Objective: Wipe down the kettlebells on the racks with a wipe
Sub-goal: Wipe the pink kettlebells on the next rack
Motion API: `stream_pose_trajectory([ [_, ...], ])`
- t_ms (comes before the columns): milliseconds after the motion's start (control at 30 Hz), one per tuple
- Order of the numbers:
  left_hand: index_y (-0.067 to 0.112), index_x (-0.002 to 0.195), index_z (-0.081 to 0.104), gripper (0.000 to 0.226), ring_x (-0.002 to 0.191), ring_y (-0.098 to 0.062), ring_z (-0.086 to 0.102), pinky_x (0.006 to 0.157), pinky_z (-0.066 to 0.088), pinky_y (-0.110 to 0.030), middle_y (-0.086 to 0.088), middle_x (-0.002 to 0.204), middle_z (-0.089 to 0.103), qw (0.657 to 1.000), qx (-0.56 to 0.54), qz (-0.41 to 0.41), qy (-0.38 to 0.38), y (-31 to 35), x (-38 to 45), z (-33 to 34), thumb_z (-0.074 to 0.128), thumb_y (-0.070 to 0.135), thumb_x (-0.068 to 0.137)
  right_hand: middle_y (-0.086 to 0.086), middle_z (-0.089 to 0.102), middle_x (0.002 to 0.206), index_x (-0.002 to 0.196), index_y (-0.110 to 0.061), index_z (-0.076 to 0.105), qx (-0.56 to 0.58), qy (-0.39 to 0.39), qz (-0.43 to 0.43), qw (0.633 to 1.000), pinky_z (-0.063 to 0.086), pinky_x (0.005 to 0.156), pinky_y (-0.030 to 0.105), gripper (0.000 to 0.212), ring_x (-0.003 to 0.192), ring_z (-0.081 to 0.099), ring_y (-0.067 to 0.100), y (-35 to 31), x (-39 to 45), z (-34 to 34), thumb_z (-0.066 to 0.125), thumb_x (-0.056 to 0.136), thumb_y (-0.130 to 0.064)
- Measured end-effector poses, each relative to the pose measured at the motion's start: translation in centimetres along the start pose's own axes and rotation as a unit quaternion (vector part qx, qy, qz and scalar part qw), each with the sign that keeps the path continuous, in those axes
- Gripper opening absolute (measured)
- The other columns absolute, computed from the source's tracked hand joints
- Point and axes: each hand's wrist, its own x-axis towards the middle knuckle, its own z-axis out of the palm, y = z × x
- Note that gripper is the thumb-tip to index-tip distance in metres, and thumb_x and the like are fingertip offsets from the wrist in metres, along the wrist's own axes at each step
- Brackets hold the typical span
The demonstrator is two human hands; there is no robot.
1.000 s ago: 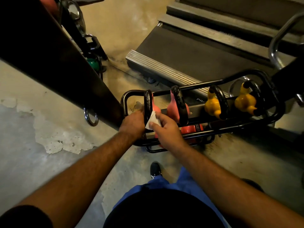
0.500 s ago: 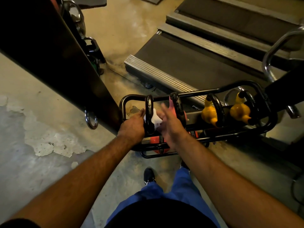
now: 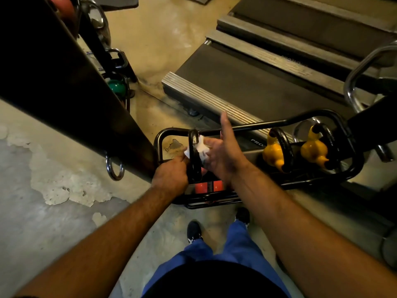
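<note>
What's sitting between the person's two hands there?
In the head view, the black kettlebell handle stands between the left hand and right hand, with the white wipe pressed against it.

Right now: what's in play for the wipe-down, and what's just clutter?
In play: white wipe, black kettlebell handle, left hand, right hand, yellow kettlebells, rack.
Clutter: treadmill deck, green kettlebell, steel ring.

Head cam, looking down steeply, close over rack [image 3: 253, 125].
</note>
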Motion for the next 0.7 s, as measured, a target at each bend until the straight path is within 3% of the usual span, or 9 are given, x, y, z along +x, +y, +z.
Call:
stream_pose_trajectory([
  [67,0.029,0.138,0.043,0.041,0.097,-0.023,0.067,0.081,0.058,-0.041,0.001,0.115,0.065,1.000,0.028,-0.005,-0.009,-0.2,0.0,-0.1,0.053,0.036,0.099,0.020,0.058,0.141,0.152,-0.010,0.039,0.015,0.029,0.001,0.999,0.038,0.112,0.058,0.126,0.131,0.055,0.035,0.2,0.4,1.6,0.041,0.064,-0.100],
  [133,0.028,0.134,0.048,0.036,0.098,-0.022,0.066,0.081,0.059,-0.042,0.001,0.119,0.062,0.998,0.052,-0.002,-0.021,0.0,-0.1,0.0,0.052,0.032,0.099,0.018,0.059,0.141,0.152,-0.012,0.042,0.013,0.043,-0.001,0.999,0.037,0.112,0.060,0.136,0.131,0.055,0.035,0.3,0.7,2.0,0.047,0.051,-0.103],
  [233,0.027,0.128,0.052,0.031,0.099,-0.023,0.064,0.081,0.057,-0.041,0.001,0.117,0.060,0.998,0.053,0.016,-0.030,0.2,0.0,-0.2,0.047,0.039,0.100,0.024,0.067,0.128,0.136,0.001,0.057,0.044,0.048,-0.005,0.998,0.045,0.109,0.056,0.119,0.122,0.062,0.040,-0.7,1.4,1.9,0.042,0.069,-0.097],
  [333,0.027,0.132,0.047,0.036,0.099,-0.025,0.065,0.080,0.055,-0.040,0.001,0.118,0.062,0.999,0.019,0.030,-0.011,0.3,0.0,-0.6,0.046,0.040,0.099,0.029,0.059,0.135,0.147,0.005,0.041,0.094,0.017,-0.018,0.995,0.049,0.106,0.052,0.129,0.119,0.066,0.038,-1.9,1.9,2.5,0.054,0.065,-0.094],
  [400,0.026,0.133,0.050,0.035,0.103,-0.024,0.064,0.083,0.056,-0.042,0.000,0.127,0.060,0.999,0.023,0.033,0.003,0.3,-0.1,-0.8,0.046,0.034,0.099,0.028,0.054,0.143,0.151,0.002,0.037,0.067,0.030,-0.030,0.997,0.043,0.113,0.052,0.121,0.125,0.061,0.034,-1.5,1.7,2.9,0.049,0.074,-0.090],
  [500,0.027,0.132,0.051,0.034,0.105,-0.025,0.064,0.084,0.056,-0.040,-0.001,0.131,0.059,1.000,0.020,0.021,0.006,0.2,-0.3,-0.3,0.047,0.033,0.099,0.018,0.068,0.125,0.116,-0.014,0.068,-0.002,0.070,-0.039,0.997,0.043,0.111,0.048,0.073,0.118,0.064,0.029,0.2,-0.5,3.0,0.041,0.091,-0.077],
  [567,0.035,0.144,0.034,0.048,0.104,-0.028,0.065,0.082,0.054,-0.040,0.002,0.131,0.060,1.000,0.002,0.017,0.019,0.0,-0.2,-0.2,0.047,0.040,0.098,0.013,0.069,0.122,0.092,-0.030,0.074,0.017,0.086,-0.053,0.995,0.042,0.111,0.051,0.042,0.120,0.062,0.030,1.4,-1.4,2.7,0.048,0.097,-0.063],
  [633,0.041,0.153,0.017,0.062,0.111,-0.028,0.063,0.083,0.054,-0.040,0.006,0.145,0.051,0.999,0.016,0.031,0.012,0.1,-0.3,-0.2,0.047,0.041,0.099,-0.003,0.072,0.102,0.067,-0.050,0.072,0.011,0.082,-0.083,0.993,0.041,0.112,0.054,0.041,0.116,0.063,0.026,2.1,-2.0,2.7,0.050,0.101,-0.051],
  [700,0.038,0.156,0.013,0.065,0.118,-0.026,0.060,0.088,0.053,-0.040,0.006,0.152,0.044,1.000,0.016,0.015,0.001,0.4,-0.4,-0.5,0.048,0.036,0.101,-0.018,0.068,0.084,0.064,-0.042,0.072,-0.022,0.093,-0.104,0.990,0.043,0.109,0.049,0.045,0.105,0.063,0.017,2.9,-2.2,2.3,0.049,0.102,-0.049],
])
